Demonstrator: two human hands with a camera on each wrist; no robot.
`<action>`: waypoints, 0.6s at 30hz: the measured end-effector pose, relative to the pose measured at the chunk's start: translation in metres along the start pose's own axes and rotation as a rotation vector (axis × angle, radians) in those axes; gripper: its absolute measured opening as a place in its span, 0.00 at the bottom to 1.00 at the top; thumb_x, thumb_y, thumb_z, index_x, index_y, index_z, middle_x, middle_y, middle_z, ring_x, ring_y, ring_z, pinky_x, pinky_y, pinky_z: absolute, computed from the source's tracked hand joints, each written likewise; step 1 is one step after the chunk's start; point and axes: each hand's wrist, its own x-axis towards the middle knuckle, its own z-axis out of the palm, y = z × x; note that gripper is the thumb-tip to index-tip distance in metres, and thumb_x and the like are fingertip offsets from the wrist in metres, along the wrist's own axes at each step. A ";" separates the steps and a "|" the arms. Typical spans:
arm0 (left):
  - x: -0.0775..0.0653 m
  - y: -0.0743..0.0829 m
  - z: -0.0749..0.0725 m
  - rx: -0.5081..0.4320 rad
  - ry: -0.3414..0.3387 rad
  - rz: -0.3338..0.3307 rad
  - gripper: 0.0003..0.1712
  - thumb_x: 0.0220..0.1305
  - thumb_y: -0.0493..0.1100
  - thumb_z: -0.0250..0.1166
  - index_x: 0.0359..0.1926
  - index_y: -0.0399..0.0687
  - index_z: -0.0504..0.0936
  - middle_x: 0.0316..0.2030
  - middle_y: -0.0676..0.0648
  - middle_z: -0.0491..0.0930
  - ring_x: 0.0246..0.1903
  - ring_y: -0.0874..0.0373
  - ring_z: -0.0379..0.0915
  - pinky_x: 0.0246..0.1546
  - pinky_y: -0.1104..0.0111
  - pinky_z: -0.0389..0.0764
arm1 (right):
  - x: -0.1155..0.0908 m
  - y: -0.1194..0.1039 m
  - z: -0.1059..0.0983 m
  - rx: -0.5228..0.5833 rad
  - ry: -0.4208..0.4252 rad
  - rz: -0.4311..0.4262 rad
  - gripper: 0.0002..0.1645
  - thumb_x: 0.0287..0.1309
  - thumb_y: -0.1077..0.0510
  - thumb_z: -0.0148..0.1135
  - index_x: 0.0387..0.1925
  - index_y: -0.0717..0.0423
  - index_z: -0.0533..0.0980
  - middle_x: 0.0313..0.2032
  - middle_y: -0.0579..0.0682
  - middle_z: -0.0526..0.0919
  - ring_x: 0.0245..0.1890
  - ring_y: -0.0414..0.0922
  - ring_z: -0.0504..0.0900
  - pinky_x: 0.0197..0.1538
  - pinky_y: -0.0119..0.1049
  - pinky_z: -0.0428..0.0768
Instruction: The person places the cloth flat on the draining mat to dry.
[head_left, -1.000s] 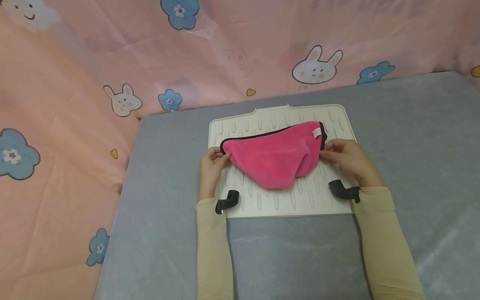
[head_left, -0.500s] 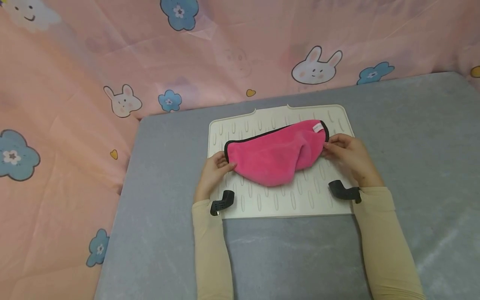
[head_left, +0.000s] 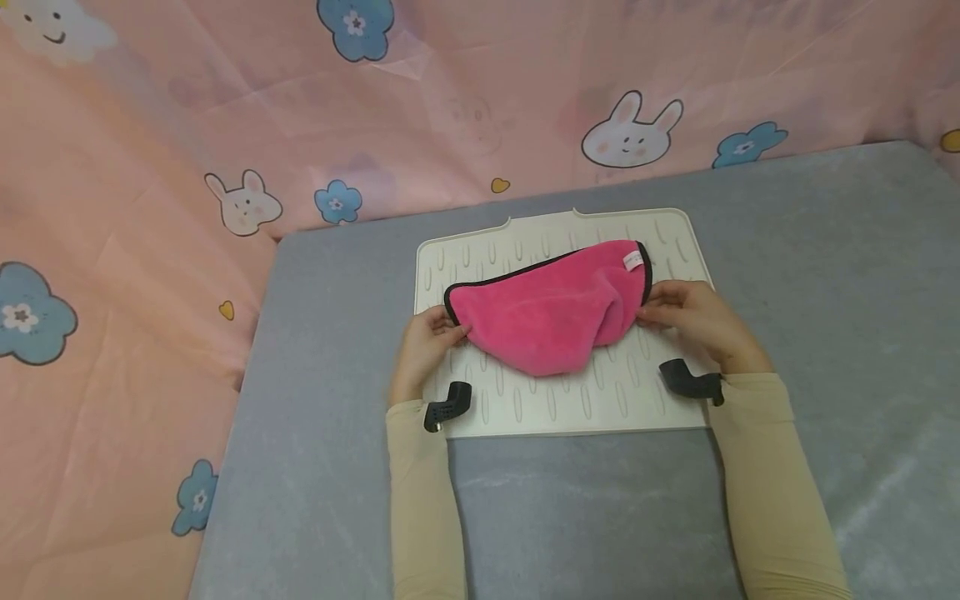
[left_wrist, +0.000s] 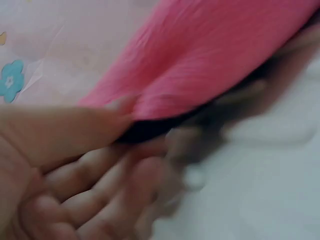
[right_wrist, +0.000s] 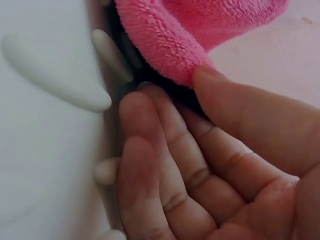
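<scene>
A fluffy pink cloth (head_left: 532, 317) with black edging and a small white label lies folded and bunched over a ribbed cream mat (head_left: 551, 408). My left hand (head_left: 424, 346) pinches its left corner between thumb and fingers; in the left wrist view that hand (left_wrist: 95, 165) has its thumb on the pink pile and its fingers under the black edge. At the cloth's right end, below the label, my right hand (head_left: 693, 321) pinches the border. The right wrist view shows this hand (right_wrist: 200, 160) with its thumb on top and curled fingers beneath. A fold dips near the cloth's right side.
The mat lies on a grey cloth-covered table (head_left: 577, 508). Behind and to the left hangs a pink curtain (head_left: 465, 100) with rabbits and flowers. A black wrist camera (head_left: 448, 406) sits on the left sleeve, another black wrist camera (head_left: 690, 382) on the right.
The left hand has shifted slightly toward the person, drawing the cloth's left corner down a little. The right hand rose with the right edge, then lowered again. Both keep hold.
</scene>
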 end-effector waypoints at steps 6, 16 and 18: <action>0.009 0.001 0.015 -0.224 0.282 0.035 0.08 0.60 0.27 0.62 0.40 0.26 0.76 0.31 0.39 0.79 0.25 0.66 0.75 0.28 0.76 0.78 | 0.002 0.001 0.003 0.037 0.043 0.009 0.12 0.63 0.64 0.56 0.38 0.74 0.73 0.30 0.48 0.85 0.29 0.32 0.80 0.36 0.24 0.75; 0.002 -0.001 0.005 -0.110 0.048 -0.019 0.15 0.64 0.29 0.57 0.51 0.26 0.74 0.44 0.32 0.79 0.41 0.55 0.79 0.42 0.70 0.78 | 0.004 -0.001 0.009 0.311 0.031 -0.052 0.11 0.65 0.68 0.51 0.41 0.77 0.65 0.30 0.34 0.81 0.34 0.32 0.81 0.39 0.28 0.80; -0.002 0.000 -0.001 -0.027 -0.036 -0.009 0.17 0.62 0.27 0.56 0.53 0.26 0.72 0.45 0.31 0.78 0.44 0.49 0.78 0.45 0.67 0.77 | 0.004 0.000 0.008 0.270 0.020 -0.037 0.12 0.64 0.68 0.52 0.43 0.77 0.66 0.30 0.36 0.81 0.33 0.31 0.80 0.40 0.25 0.79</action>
